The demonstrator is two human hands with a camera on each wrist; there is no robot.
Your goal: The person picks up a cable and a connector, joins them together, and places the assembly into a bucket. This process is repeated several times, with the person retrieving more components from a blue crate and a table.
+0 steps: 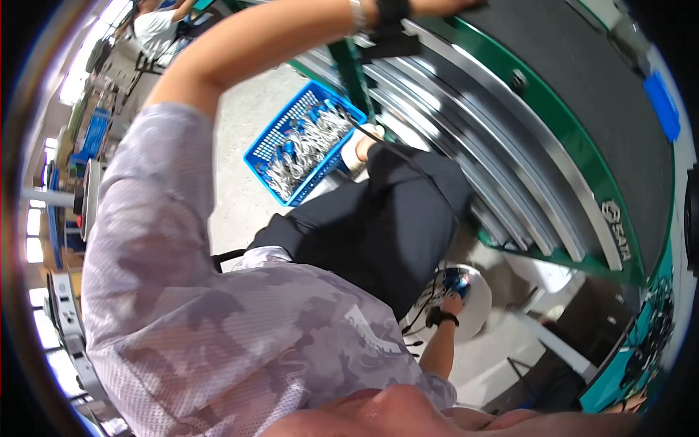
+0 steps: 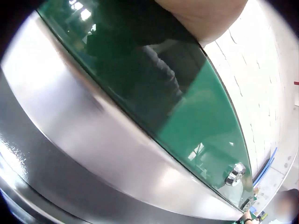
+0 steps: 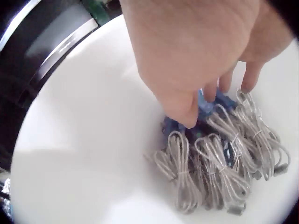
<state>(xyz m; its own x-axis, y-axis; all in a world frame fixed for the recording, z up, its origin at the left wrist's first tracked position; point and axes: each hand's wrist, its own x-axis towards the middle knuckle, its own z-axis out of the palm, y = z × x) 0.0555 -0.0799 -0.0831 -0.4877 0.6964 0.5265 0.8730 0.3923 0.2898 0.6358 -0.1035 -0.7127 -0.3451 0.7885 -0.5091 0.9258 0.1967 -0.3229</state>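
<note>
My right hand (image 1: 453,302) reaches down into a round white tub (image 1: 477,298). In the right wrist view, its thumb and fingers (image 3: 188,114) curl around the blue ends (image 3: 205,109) of several coiled grey cables (image 3: 224,168). Those coils fan out beneath the hand against the white inside of the tub. My left hand (image 1: 440,6) is up at the green-edged workbench (image 1: 466,40), mostly cut off by the top of the head view. Only the heel of the left hand (image 2: 208,16) shows above the green panel (image 2: 201,121) in the left wrist view; its fingers are hidden.
A blue plastic basket (image 1: 256,155) full of similar bundled cables stands on the floor beside my legs. Metal drawer fronts (image 1: 466,116) run under the bench's dark top (image 1: 582,80). Another person (image 1: 154,28) sits at the far upper left.
</note>
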